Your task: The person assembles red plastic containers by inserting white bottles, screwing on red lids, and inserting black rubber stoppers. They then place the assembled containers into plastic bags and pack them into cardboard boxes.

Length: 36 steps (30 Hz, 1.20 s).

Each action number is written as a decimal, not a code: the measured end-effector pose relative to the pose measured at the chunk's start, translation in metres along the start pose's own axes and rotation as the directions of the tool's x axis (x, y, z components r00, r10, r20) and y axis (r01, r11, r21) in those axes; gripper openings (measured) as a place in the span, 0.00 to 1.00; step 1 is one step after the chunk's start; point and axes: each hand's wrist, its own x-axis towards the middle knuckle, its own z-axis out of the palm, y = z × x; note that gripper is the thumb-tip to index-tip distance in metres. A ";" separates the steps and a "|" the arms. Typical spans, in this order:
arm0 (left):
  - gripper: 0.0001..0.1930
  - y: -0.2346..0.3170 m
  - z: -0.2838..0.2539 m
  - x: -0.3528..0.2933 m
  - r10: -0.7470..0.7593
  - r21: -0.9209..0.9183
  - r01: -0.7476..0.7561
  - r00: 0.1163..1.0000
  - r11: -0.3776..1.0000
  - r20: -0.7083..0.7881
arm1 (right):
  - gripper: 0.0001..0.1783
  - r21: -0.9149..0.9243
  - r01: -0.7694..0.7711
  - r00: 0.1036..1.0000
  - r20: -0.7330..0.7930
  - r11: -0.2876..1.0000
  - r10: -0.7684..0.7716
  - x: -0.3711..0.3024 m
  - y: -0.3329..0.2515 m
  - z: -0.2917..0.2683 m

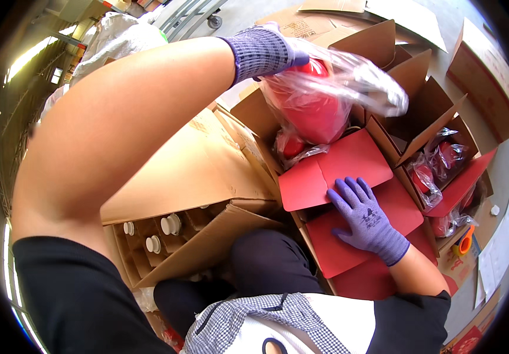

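Note:
At the upper middle, my left hand [271,52] is closed on the top of a bulky, rounded red item [316,115] wrapped in clear plastic. Its exact kind is hard to tell under the wrap. Loose plastic film [378,88] trails from it to the right. The item is over the far end of an open cardboard box, near another plastic-wrapped red piece [293,146]. My right hand [362,221], in a purple knit glove like the left, lies with fingers spread on red cardboard sheets [325,251] across that box.
To the left stands an open carton [207,251] with dividers and several white-capped bottles [172,225]. On the right, a divided box [405,118] holds wrapped red items [445,154]. An orange tape-like ring [464,241] and white paper [498,251] lie farther right. A wheeled cart [192,15] is behind.

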 end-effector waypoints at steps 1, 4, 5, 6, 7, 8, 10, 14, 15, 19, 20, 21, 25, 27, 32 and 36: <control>0.41 0.001 -0.001 0.001 -0.036 -0.045 0.038 0.998 0.998 0.050 | 0.50 0.070 0.014 1.000 -0.011 0.997 -0.014 0.001 -0.001 -0.008; 0.38 0.012 -0.008 -0.001 -0.136 -0.167 0.161 0.979 0.973 0.153 | 0.51 0.366 0.067 0.987 -0.161 0.928 -0.007 0.025 0.007 -0.050; 0.34 0.012 -0.013 -0.010 -0.059 -0.105 0.081 0.978 0.991 0.199 | 0.52 0.475 0.043 0.977 -0.205 0.879 0.063 0.045 0.011 -0.065; 0.34 0.007 -0.010 -0.009 -0.068 -0.159 0.103 0.974 0.982 0.216 | 0.54 0.571 0.027 0.958 -0.248 0.820 0.141 0.064 0.012 -0.081; 0.33 0.005 -0.008 -0.006 -0.072 -0.210 0.121 0.971 0.970 0.229 | 0.55 0.611 -0.043 0.945 -0.233 0.791 0.231 0.089 0.009 -0.101; 0.32 0.016 -0.010 -0.008 -0.075 -0.179 0.117 0.971 0.977 0.228 | 0.57 0.491 -0.142 0.958 -0.149 0.860 0.243 0.115 0.012 -0.123; 0.33 0.026 -0.020 -0.014 -0.034 -0.142 0.073 0.964 0.987 0.264 | 0.59 0.179 -0.259 0.959 -0.073 0.949 0.275 0.164 0.009 -0.152; 0.37 -0.004 -0.017 -0.021 0.003 -0.274 0.078 0.959 0.959 0.283 | 0.48 -0.092 -0.264 0.964 -0.062 0.960 0.259 0.209 0.005 -0.151; 0.39 -0.014 -0.014 -0.020 0.105 -0.264 -0.030 0.956 0.964 0.273 | 0.43 -0.094 -0.282 0.959 -0.050 0.955 0.279 0.214 0.004 -0.153; 0.47 -0.030 0.002 -0.042 0.235 -0.117 -0.237 0.972 0.965 -0.031 | 0.36 0.083 0.059 0.984 -0.173 0.995 -0.044 0.217 0.017 -0.154; 0.46 -0.034 0.009 -0.040 0.190 -0.155 -0.204 0.976 0.967 -0.102 | 0.40 0.100 0.126 0.972 -0.212 0.987 -0.103 0.216 0.015 -0.155; 0.49 -0.037 0.012 -0.042 0.235 -0.135 -0.260 0.956 0.956 -0.177 | 0.45 0.114 0.188 0.955 -0.252 0.976 -0.154 0.214 0.015 -0.158; 0.51 -0.012 0.016 -0.052 -0.120 -0.329 0.071 0.984 0.942 -0.130 | 0.56 0.003 0.114 0.992 -0.059 0.994 -0.113 0.217 0.027 -0.185; 0.53 -0.009 0.053 -0.061 -0.123 -0.355 0.027 0.960 0.934 -0.251 | 0.51 -0.015 0.160 0.979 0.131 0.987 -0.157 0.221 0.025 -0.178; 0.41 -0.007 0.062 -0.088 -0.082 -0.272 0.080 0.997 0.959 0.003 | 0.41 -0.064 0.091 0.994 0.062 0.994 -0.087 0.199 0.000 -0.123; 0.35 -0.050 0.014 -0.112 0.150 -0.192 -0.168 0.983 0.967 -0.107 | 0.27 -0.274 -0.136 0.990 0.006 0.952 0.143 0.219 0.000 -0.128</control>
